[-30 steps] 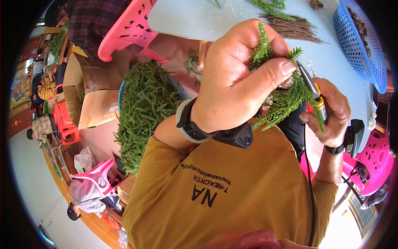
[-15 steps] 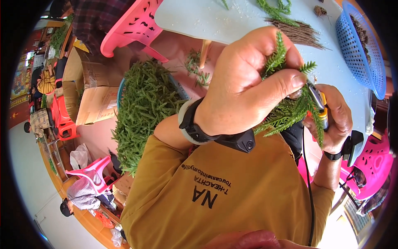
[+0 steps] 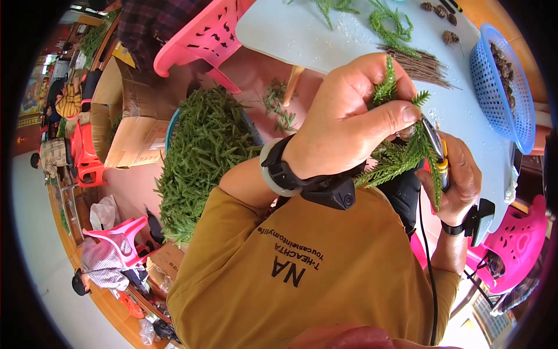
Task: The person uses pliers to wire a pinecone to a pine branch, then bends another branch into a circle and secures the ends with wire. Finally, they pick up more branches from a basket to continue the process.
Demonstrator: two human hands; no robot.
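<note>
Two hands (image 3: 357,125), lower in view; one yellow-handled tool (image 3: 444,164)

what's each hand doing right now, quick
Left hand: closed, holding green sprigs.
Right hand: closed around a yellow-handled plier-like tool.

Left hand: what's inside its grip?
Green sprigs stick out from the left hand on more than one side. The gripped part is covered by the hand itself; whether they join there cannot be seen.
</note>
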